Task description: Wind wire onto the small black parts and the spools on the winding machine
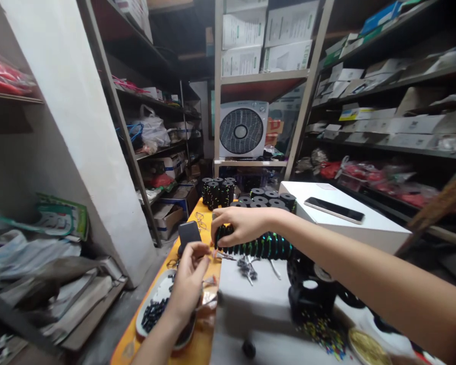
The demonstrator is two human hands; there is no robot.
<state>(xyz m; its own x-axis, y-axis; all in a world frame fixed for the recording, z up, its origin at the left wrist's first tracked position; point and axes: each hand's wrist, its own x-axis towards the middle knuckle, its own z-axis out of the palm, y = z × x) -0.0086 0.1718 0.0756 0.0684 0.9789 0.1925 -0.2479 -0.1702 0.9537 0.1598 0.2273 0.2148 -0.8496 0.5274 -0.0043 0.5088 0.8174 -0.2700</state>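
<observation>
The black ribbed stack (264, 247) with shiny green bits lies on its side across the middle of the view, just above the pale sheet (258, 309) on your worktop (131, 340). Your right hand (237, 226) reaches over from the right and grips the stack's left end, fingers bent down around it. Your left hand (190, 274) is near that end, its fingers curled and the thumb close to them; whether anything is pinched there, you cannot tell.

Just below the stack you have a small bundle of dark and whitish pieces (248, 268). Left of the sheet, an oval tray (140, 318) bears many small black pieces (154, 313), partly hidden by your left forearm. A dark flat object (189, 233) stands tilted beyond your left hand. On the right, loose coloured bits (324, 334) lie beside a round dish of gold-coloured bits (368, 348), and a small black round piece (249, 348) sits near the lower edge. Farther back are upright black stacks (218, 193), a white box (372, 234) with a phone (334, 209) on top, and a box fan (243, 130) on a shelf.
</observation>
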